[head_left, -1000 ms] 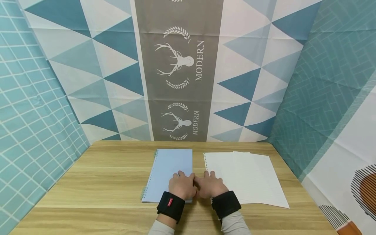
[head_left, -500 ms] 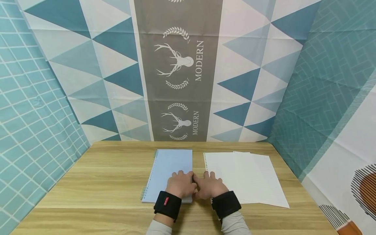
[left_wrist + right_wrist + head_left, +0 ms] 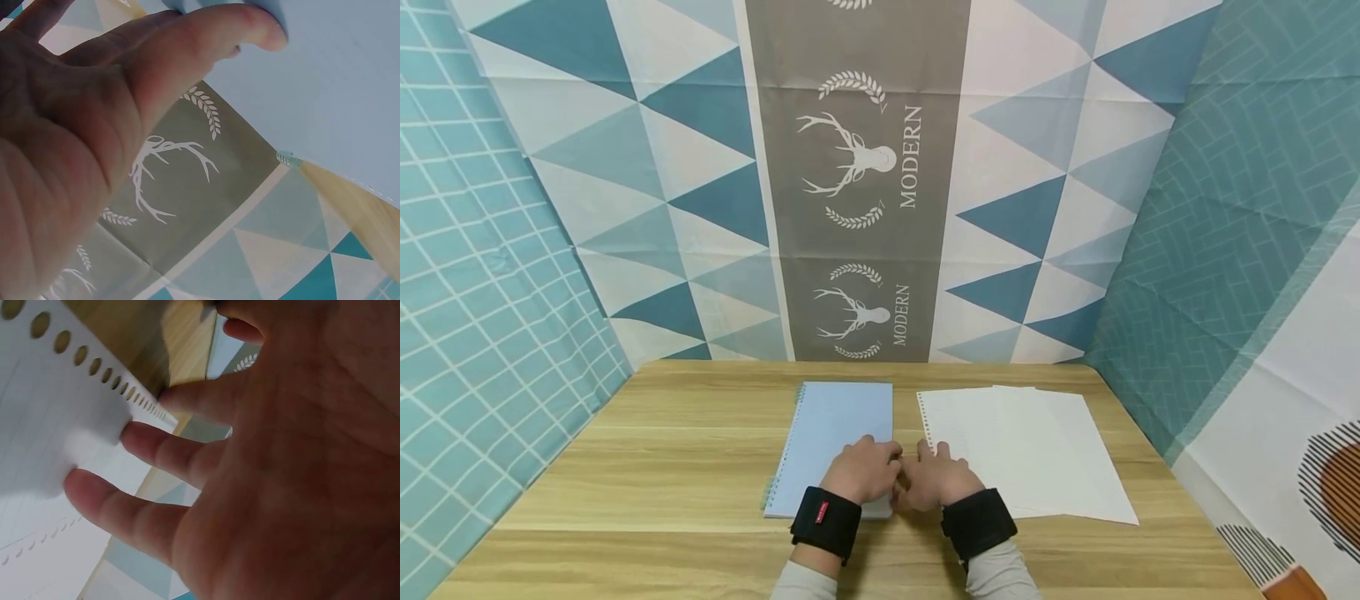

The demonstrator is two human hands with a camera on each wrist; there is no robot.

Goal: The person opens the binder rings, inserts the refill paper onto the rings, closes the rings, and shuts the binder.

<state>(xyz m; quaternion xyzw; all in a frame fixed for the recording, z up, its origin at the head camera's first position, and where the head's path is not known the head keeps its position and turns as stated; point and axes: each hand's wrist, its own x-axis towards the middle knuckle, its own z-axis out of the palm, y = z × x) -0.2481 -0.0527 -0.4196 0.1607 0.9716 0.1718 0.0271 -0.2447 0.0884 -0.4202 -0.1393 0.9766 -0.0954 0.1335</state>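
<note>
A light blue spiral notebook lies closed on the table, its coil on the left side. My left hand rests over the notebook's right edge; in the left wrist view its thumb stretches against the pale blue cover. Close beside it, my right hand reaches to that edge, thumb side toward the left hand. In the right wrist view its outer fingers touch a loose white sheet along the punched holes. Its thumb and index tips are mostly hidden.
Overlapping loose white sheets lie to the right of the notebook on the wooden table. A patterned cloth backdrop rises behind the table, with teal cloths at both sides. Black bands circle both wrists.
My left hand has moved slightly left, and its fingers have shifted at the notebook's edge. The loose sheets have slid slightly left under my right hand. The notebook stays closed.
</note>
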